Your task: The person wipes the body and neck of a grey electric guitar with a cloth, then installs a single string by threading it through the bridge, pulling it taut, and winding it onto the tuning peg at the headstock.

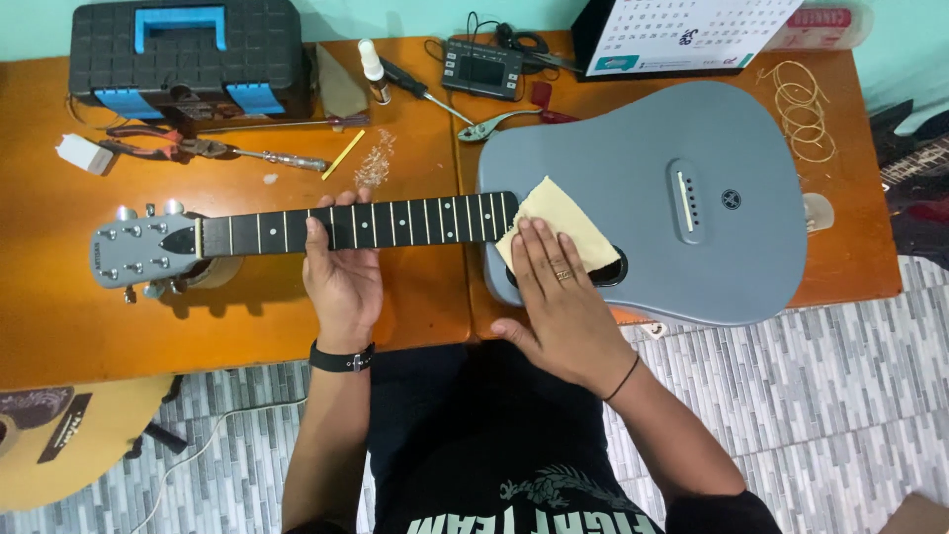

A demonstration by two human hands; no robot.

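A grey guitar [682, 198] lies flat on the orange worktop [59, 297], with no strings on it; its long axis runs left to right, headstock [138, 252] to the person's left and body to the right. The left hand [341, 277] grips the black neck [356, 225] about midway, thumb laid over the frets and fingers [346, 198] curled round the far edge, so it is clamped on the neck. The right hand [559, 292] lies flat, fingers together and extended, pressing a pale yellow cloth [554, 222] onto the body where the fretboard ends, just beside the soundhole [613, 272]. The cloth lies under and beyond the fingertips, toward the far side of the body; the right hand is the nearer one to it.

Much of the soundhole is covered by hand and cloth. The near edge of the body overhangs the worktop. Behind the neck lie pliers [158, 146], a screwdriver [277, 158], a toolbox [188, 54], a small bottle [374, 69], a tuner [481, 67] and coiled strings [803, 104]. Another guitar [69, 435] is cut off at lower left.
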